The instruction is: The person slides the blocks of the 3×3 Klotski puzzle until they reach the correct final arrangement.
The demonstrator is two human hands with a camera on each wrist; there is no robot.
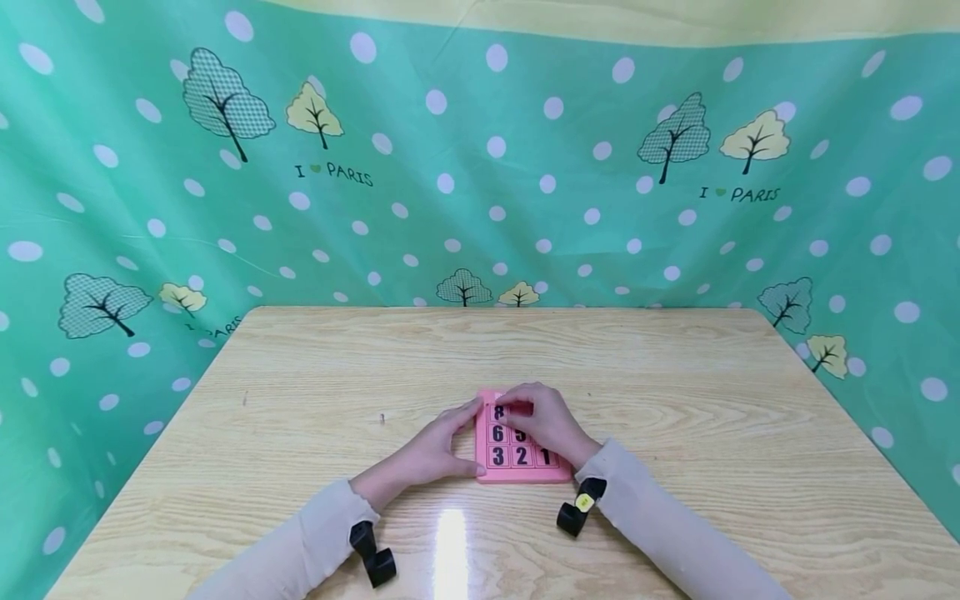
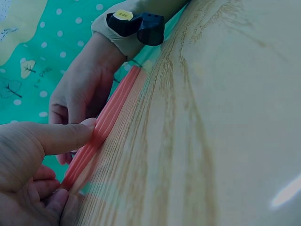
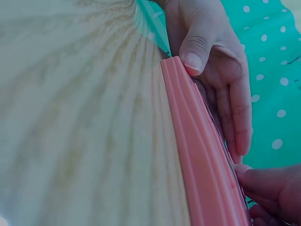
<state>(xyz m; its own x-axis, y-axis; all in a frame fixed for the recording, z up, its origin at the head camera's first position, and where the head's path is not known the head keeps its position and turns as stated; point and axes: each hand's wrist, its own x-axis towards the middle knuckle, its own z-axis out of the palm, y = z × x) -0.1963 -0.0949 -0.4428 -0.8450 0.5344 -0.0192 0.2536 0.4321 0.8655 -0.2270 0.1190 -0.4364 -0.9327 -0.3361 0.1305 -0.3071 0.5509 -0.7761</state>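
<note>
Left hand [image 1: 438, 450]: It sits flat beside the left edge of the flat, pink, plastic-looking number board [image 1: 525, 477]. The thumb reaches the near left corner, and the fingers stretch along the left side to the far corner. The hand is spread wide and holds the board between thumb and fingers.
Right hand [image 1: 546, 421]: It arches over the right part of the board, with the wrist near the right edge. Its fingers are bent. The tips of the thumb and first finger come close together at the pink square tile with the black 8 [image 1: 499, 412]; I cannot tell if they pinch it or just touch it.
Number board: It lies flat on the pale wood-grain table [image 1: 337, 367], between the two hands. Its rim is smooth and pink, with long grooves on the side.
Numbers: Big and black, each in a thin square outline. The near row reads 3, 2, 1. Behind it are 6 and a partly covered 5, with 8 behind the 6.
Hidden part: The right hand covers the far right tiles.
</note>
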